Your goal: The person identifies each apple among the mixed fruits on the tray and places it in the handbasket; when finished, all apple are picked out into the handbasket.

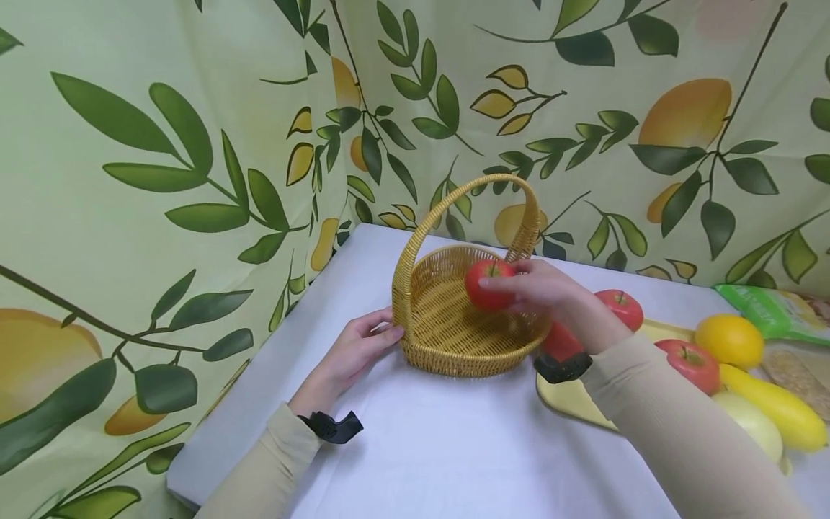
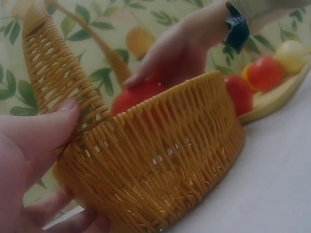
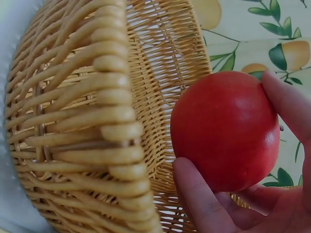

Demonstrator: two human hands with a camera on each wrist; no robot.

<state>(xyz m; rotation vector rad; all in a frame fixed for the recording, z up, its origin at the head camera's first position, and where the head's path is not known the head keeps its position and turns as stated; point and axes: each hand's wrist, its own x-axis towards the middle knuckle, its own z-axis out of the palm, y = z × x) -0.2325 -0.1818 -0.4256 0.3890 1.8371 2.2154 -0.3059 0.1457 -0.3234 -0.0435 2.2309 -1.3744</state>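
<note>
A wicker basket (image 1: 473, 364) with a tall arched handle stands on the white-covered table. My right hand (image 1: 541, 288) grips a red apple (image 1: 488, 285) over the basket's inside, near its right rim. In the right wrist view the thumb and fingers lie on either side of the apple (image 3: 223, 131), past the woven rim (image 3: 116, 121). At the basket's left side, my left hand (image 1: 353, 349) holds the foot of the handle. The left wrist view shows its thumb (image 2: 60, 116) against the weave, with other fingers lower down, partly hidden.
Right of the basket lies a yellow tray (image 1: 577, 405) bearing red apples (image 1: 694, 364), an orange (image 1: 729, 340), a long yellow vegetable (image 1: 774, 407) and a pale round one (image 1: 752, 425), partly behind the right forearm. A green packet (image 1: 772, 310) lies farther right. Patterned cloth (image 1: 415, 108) hangs behind.
</note>
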